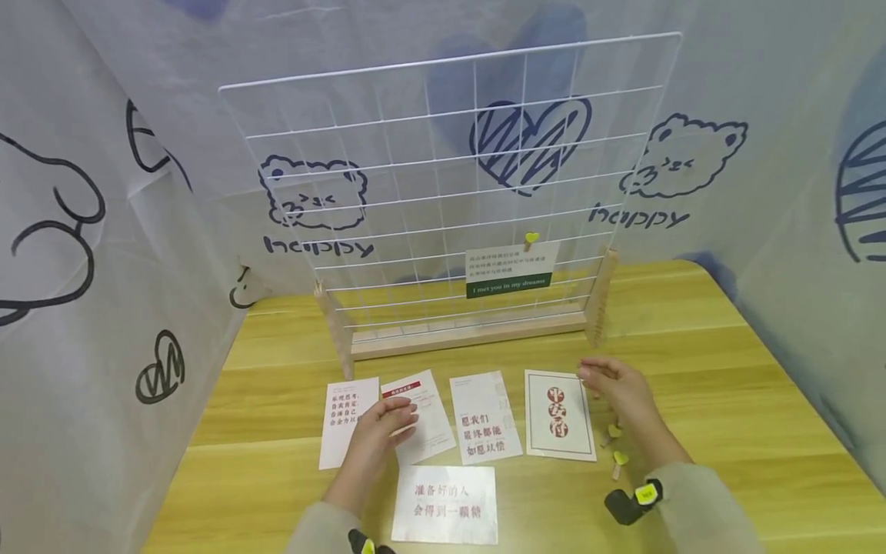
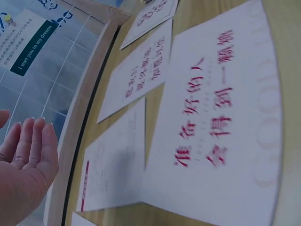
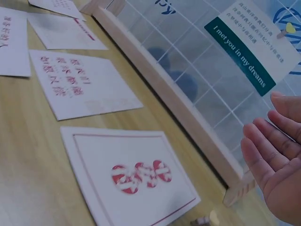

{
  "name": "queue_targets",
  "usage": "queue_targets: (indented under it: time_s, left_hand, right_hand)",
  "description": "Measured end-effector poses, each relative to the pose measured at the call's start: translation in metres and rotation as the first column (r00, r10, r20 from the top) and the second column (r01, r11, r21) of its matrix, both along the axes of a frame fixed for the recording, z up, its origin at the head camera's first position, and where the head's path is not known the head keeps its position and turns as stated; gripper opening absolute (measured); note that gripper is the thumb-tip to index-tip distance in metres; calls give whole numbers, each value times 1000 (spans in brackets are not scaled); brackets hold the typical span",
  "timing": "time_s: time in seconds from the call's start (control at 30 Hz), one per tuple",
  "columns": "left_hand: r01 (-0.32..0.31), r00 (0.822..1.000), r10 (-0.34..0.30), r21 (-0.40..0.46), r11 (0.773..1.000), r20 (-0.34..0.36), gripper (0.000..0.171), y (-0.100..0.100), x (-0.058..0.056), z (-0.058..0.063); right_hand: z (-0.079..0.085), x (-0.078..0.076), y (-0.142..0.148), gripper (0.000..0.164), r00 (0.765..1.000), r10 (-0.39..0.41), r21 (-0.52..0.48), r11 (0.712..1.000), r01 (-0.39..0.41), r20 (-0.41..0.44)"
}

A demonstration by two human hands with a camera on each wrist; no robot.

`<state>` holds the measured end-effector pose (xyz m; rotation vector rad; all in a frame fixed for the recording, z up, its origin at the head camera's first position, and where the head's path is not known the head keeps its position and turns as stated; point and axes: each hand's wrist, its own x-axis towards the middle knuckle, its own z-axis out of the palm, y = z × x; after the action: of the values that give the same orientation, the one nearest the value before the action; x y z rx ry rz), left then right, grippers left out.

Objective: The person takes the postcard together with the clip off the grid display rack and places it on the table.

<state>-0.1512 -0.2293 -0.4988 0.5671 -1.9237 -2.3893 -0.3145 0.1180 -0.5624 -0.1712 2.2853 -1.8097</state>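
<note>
My left hand (image 1: 379, 428) hovers over the card with a red header (image 1: 432, 419), its fingers loosely bent around nothing. Beside the bordered card (image 1: 541, 431), my right hand (image 1: 618, 385) hangs with relaxed fingers and holds nothing. Between the hands lies a card with red writing (image 1: 486, 415). Another card (image 1: 444, 531) lies nearer to me, and a lettered card (image 1: 335, 446) is at the far left. A green-and-white card (image 1: 508, 269) hangs on the white wire grid (image 1: 404, 223), with a yellow heart clothespin (image 1: 531, 240) at its top edge.
The grid stands in a wooden base (image 1: 471, 334) at the back of the wooden table (image 1: 263, 415). Small heart clothespins (image 1: 618, 462) lie by my right forearm, partly hidden. A printed cloth (image 1: 415, 77) with bears and hearts surrounds the table.
</note>
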Motion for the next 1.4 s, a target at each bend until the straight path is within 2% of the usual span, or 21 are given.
queue_targets:
  time_s: [0.1, 0.2, 0.23, 0.37, 0.5, 0.6, 0.8, 0.9, 1.0, 1.07, 1.13, 1.3, 1.4]
  left_hand:
    - [-11, 1000, 11, 12, 1000, -15, 33, 3, -11, 6]
    - [-8, 999, 9, 29, 1000, -34, 35, 4, -22, 12]
    - [-6, 999, 7, 35, 999, -39, 36, 5, -25, 14]
    - [-11, 998, 15, 72, 997, -61, 37, 6, -41, 19]
    - [-6, 996, 15, 106, 994, -90, 35, 8, -56, 25]
    - [9, 994, 3, 107, 994, -112, 33, 11, -65, 30]
    - [2, 992, 12, 105, 994, -127, 33, 19, -84, 38]
    - [-5, 993, 16, 96, 995, -118, 34, 23, -94, 41]
    - [-9, 993, 19, 91, 996, -115, 35, 25, -103, 46]
    - [-9, 994, 17, 77, 997, -107, 35, 26, -109, 49]
    - [-8, 995, 13, 51, 999, -102, 35, 28, -114, 52]
    - [-25, 997, 25, -5, 1000, -80, 33, 33, -127, 60]
    - [-21, 996, 19, -13, 1000, -83, 34, 35, -134, 64]
  right_hand:
    - [37, 8, -14, 52, 1000, 21, -18, 1000, -21, -19]
    - [90, 22, -29, 52, 997, 65, -15, 998, -66, -41]
    - [102, 24, -34, 49, 996, 71, -28, 997, -73, -61]
    - [116, 16, -42, 45, 990, 93, -53, 994, -99, -102]
    - [124, 4, -50, 43, 987, 89, -94, 990, -102, -134]
    - [129, -4, -54, 41, 985, 80, -104, 990, -97, -153]
    - [146, -17, -66, 42, 983, 65, -151, 984, -91, -170]
    - [145, -32, -70, 41, 981, 78, -162, 981, -107, -177]
    - [109, -78, -70, 39, 979, 74, -229, 966, -117, -187]
    - [95, -100, -72, 38, 983, 72, -307, 944, -122, -170]
    - [96, -109, -77, 39, 986, 43, -317, 944, -94, -164]
    - [166, -62, -97, 38, 986, -26, -195, 981, -7, -165]
    - [186, -49, -101, 38, 984, -36, -170, 986, 6, -174]
